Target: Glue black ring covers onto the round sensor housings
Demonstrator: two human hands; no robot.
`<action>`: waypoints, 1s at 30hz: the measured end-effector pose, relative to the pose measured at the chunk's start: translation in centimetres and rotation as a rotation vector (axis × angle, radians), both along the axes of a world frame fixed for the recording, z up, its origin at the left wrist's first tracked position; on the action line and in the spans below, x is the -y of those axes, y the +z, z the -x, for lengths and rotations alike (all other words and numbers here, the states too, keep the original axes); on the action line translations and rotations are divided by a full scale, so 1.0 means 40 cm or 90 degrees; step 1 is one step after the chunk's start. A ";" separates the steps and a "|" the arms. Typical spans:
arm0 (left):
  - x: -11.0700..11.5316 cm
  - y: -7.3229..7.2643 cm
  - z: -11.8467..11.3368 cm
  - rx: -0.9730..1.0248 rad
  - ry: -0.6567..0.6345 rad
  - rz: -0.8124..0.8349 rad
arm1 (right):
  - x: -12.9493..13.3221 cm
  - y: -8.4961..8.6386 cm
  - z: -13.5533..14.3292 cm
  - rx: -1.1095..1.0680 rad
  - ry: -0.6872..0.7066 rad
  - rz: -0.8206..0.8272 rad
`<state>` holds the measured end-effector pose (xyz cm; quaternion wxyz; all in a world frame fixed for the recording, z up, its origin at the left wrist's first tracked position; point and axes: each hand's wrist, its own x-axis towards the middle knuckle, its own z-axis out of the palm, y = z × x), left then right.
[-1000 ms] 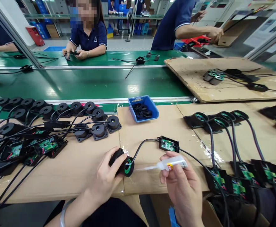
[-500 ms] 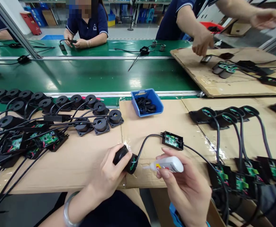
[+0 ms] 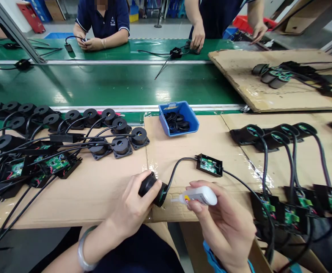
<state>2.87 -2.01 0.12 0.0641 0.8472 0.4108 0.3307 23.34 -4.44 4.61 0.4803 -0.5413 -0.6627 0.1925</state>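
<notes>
My left hand is closed around a black cylindrical housing, tilted so that its open end, with some green inside, faces right. A black cable runs from that end to a small black box with a bare green circuit board lying on the cardboard. In my right hand is a white glue bottle, held between thumb and fingers. Its thin nozzle points left at the housing's open end, with a small gap that I cannot judge exactly.
A blue bin of black rings stands behind my hands. Several wired black housings crowd the left; more units lie at right. Beyond the green conveyor, two co-workers handle parts. A cardboard sheet holds further parts.
The view has shifted slightly. My hands keep nearly the same pose, the nozzle still by the housing. The co-worker at right has moved a hand from the cardboard sheet to parts on the green surface.
</notes>
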 end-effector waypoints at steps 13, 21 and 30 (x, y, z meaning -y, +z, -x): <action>-0.001 0.004 -0.001 -0.014 -0.004 -0.009 | -0.007 0.015 0.003 0.029 0.014 -0.013; -0.004 0.008 -0.001 -0.018 -0.008 -0.015 | -0.008 0.015 0.007 0.031 0.016 -0.022; -0.005 0.004 0.000 -0.013 -0.008 -0.019 | -0.011 0.014 0.008 0.028 0.028 -0.042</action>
